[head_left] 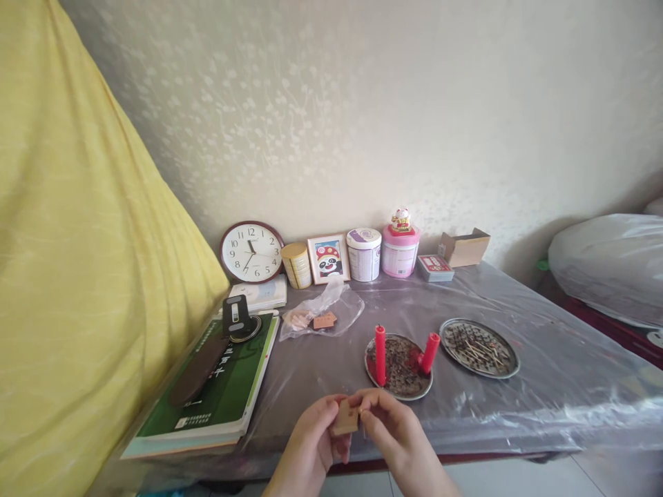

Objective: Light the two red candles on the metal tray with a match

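Over the table's point(518, 414) near edge, the left hand point(317, 422) holds a small box point(345, 419), some fingers hidden behind it. The right hand point(389, 420) bunches narrowly at the box's end; whether it grips anything, I cannot tell.

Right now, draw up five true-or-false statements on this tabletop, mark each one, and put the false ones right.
1. The left hand and right hand are both at a small cardboard matchbox. True.
2. The red candles stand on separate trays. False: both candles are on one round metal tray.
3. The lucky cat figurine sits on the pink-lidded canister. True.
4. The framed panda picture stands right of the pink-lidded canister. False: it stands left of it, between the yellow canister and the purple-and-white canister.
5. Matchsticks lie on the right-hand tray. True.
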Tool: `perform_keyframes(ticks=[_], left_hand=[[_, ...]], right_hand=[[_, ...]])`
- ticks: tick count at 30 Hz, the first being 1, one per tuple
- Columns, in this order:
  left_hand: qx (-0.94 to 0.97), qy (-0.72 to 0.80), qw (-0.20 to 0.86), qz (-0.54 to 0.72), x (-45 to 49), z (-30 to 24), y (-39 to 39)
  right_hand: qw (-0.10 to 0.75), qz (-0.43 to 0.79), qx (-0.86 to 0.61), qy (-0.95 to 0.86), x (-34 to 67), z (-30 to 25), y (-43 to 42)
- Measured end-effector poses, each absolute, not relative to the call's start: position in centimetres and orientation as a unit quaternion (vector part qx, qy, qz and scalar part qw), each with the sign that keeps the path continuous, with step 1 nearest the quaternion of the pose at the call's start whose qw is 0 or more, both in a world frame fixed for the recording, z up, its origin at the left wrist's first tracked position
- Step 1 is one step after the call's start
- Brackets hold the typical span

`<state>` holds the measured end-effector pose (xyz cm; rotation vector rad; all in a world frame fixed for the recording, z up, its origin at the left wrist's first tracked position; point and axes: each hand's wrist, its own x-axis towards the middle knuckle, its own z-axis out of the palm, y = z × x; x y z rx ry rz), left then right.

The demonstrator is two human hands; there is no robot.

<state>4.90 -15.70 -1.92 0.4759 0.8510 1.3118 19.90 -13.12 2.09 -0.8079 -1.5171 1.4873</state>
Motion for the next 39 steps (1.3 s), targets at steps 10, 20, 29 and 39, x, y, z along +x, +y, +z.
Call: perform_keyframes(ticks=[10,20,29,39], left_hand=[[0.376,0.386,0.641,0.547,4.8,-2.6,-15.6],[0.406,0.391,0.634,0.53,4.5,-4.2,-15.0],[0.419,0.424,0.609,0.523,4.3,-4.4,-14.9],[0.39,0.425,0.604,0.55,4.0,-2.7,-15.1]], right_hand=[[0.426,0.67,-0.312,-0.522,20.7,2.3,-12.4],[0.399,0.656,-0.331,-0.549,20.5,2.8,-12.6],[0.389,0.635,-0.36,-0.562,20.6,2.6,-12.6],[0.447,0.581,-0.413,-0.541,21.2,2.3,-11.8]])
